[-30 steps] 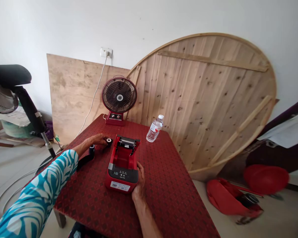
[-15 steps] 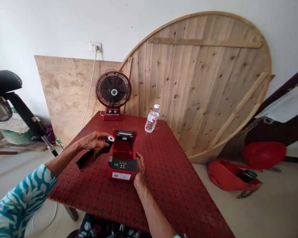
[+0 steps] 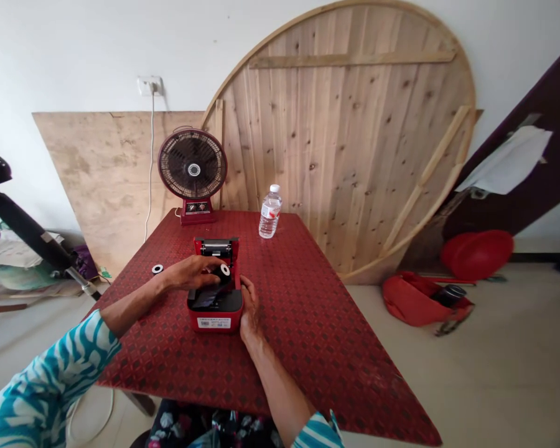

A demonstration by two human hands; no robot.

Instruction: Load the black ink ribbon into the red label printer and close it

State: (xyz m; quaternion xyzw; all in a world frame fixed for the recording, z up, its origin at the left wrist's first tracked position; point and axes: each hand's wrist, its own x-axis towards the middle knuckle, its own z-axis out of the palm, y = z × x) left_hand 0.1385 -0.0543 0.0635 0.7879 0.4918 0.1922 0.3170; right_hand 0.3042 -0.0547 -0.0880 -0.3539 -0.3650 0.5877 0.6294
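A small red and black label printer (image 3: pixel 215 316) stands on the table with its lid tilted up at the back. My left hand (image 3: pixel 190 274) reaches over its open compartment, fingers closed around a black roll (image 3: pixel 223 273) with a white core. A loose dark strip from the roll lies across the printer's front top. I cannot tell whether the roll touches the compartment floor. Against the printer's right side, my right hand (image 3: pixel 249 309) is wrapped, holding it. A second roll (image 3: pixel 157 269) with a white core sits left of the printer, partly hidden by my left forearm.
A red patterned table (image 3: pixel 303 336) carries a water bottle (image 3: pixel 270 213) and a small fan (image 3: pixel 193 174) at its far side. A large round wooden panel (image 3: pixel 336 143) leans on the wall. Red bags (image 3: pixel 408 302) lie on the floor at right; a black stand (image 3: pixel 28 227) is at left.
My left hand has carried the black roll rightward from beside the printer into the space over its compartment. The trailing strip now lies over the printer's front. My right hand keeps its hold.
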